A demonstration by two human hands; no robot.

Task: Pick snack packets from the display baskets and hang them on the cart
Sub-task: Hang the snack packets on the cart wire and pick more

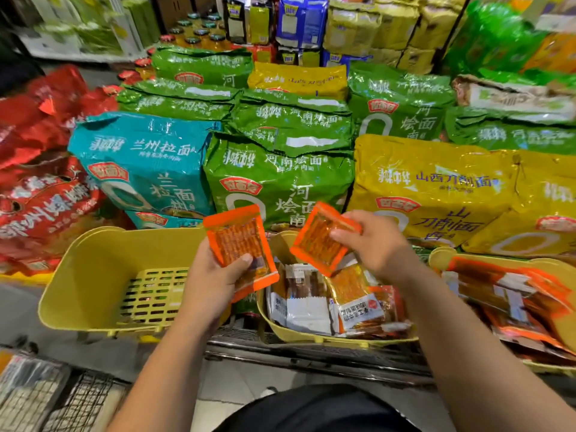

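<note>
Snack packets (pixel 314 307): where do they lie?

Heaped in the middle yellow basket (pixel 311 339) and in the right basket (pixel 439 255), with noodle bags (pixel 277 179) stacked on the far side.

And the hands?

The left hand (pixel 215 285) has its grip curled round an upright orange packet (pixel 240 244), next to the left basket (pixel 93 244). The right hand (pixel 374 241) pinches a tilted orange packet (pixel 321 241) above the middle yellow basket. The two held packets are near each other, not touching.

A teal bag (pixel 146 163), a green bag (pixel 277 179) and a yellow bag (pixel 430 188) are set side by side; red bags (pixel 40 194) are piled at the left.
</note>
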